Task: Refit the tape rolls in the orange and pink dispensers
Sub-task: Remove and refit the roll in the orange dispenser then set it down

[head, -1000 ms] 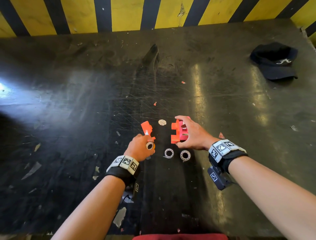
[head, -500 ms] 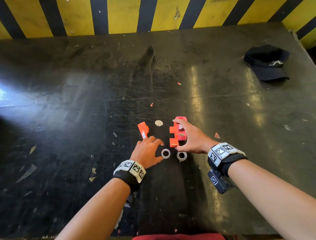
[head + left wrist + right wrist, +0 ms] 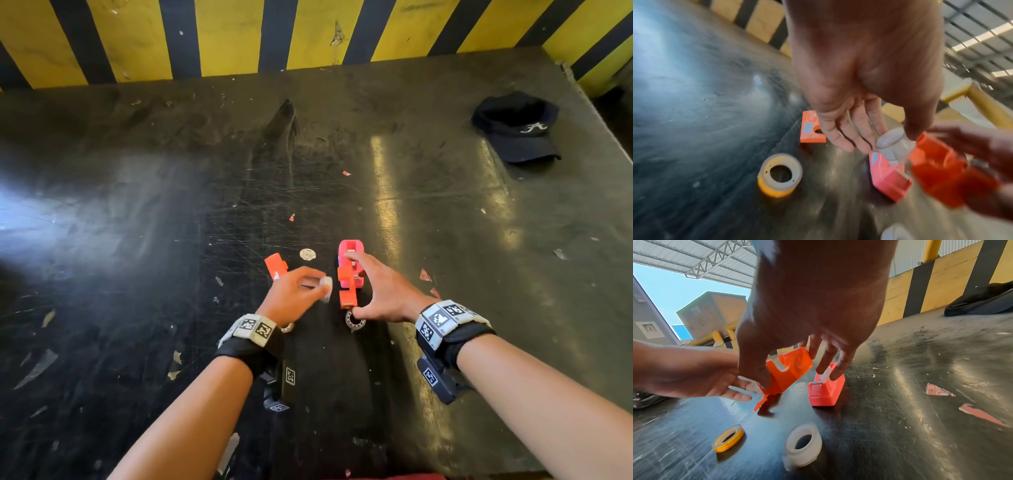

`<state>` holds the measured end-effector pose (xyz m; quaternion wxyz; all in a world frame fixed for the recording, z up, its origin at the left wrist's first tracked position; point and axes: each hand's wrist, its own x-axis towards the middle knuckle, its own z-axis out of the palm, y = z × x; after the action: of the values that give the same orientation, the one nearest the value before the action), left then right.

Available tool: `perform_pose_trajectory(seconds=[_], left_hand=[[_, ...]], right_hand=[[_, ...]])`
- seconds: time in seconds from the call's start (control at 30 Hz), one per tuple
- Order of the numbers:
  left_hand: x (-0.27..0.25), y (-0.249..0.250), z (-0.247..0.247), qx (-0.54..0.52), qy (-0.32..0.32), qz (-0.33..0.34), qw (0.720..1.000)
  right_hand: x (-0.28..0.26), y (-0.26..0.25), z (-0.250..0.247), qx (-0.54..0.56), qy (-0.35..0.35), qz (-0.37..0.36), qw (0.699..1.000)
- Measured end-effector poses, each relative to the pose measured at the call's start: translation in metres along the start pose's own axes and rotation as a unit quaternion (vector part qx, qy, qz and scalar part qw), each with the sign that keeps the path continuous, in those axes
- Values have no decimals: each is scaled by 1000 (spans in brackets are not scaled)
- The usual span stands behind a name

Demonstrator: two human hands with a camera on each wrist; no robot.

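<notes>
Orange plastic fills the right hand (image 3: 797, 331): it grips the orange dispenser (image 3: 787, 369) off the bench (image 3: 137, 240), while the left hand (image 3: 294, 294) pinches a whitish spool (image 3: 894, 146) beside it, seemingly about to seat it. Below the hands lie a yellow tape roll (image 3: 729, 438) and a clear roll (image 3: 803, 444); just past the right fingers sits the pink dispenser (image 3: 827, 386), then a loose orange piece (image 3: 275, 265) and, well apart, a cap (image 3: 517, 128).

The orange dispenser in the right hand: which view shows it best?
The right wrist view: the orange dispenser is sharp there, pinched between thumb and fingers of the right hand, its open slot visible. The left wrist view blurs it at the frame edge; the head view shows only a small orange shape from above.
</notes>
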<state>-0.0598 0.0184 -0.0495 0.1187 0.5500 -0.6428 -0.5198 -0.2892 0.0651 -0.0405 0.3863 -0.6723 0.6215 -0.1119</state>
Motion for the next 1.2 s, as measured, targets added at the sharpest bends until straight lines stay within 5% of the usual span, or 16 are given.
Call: perform_pose_trajectory(seconds=[0.97,1.1,1.2], left_hand=[[12,25,-37,-77,-30,-81,993],[26,-4,-58,110,122,-56,985],[34,-29,-69,252,67,-91,961]], right_hand=[[16,-26,4,62,-1,-55,997],[23,-23,1,54,3,-41,998],[29,-24,-2,45,9,-44,998]])
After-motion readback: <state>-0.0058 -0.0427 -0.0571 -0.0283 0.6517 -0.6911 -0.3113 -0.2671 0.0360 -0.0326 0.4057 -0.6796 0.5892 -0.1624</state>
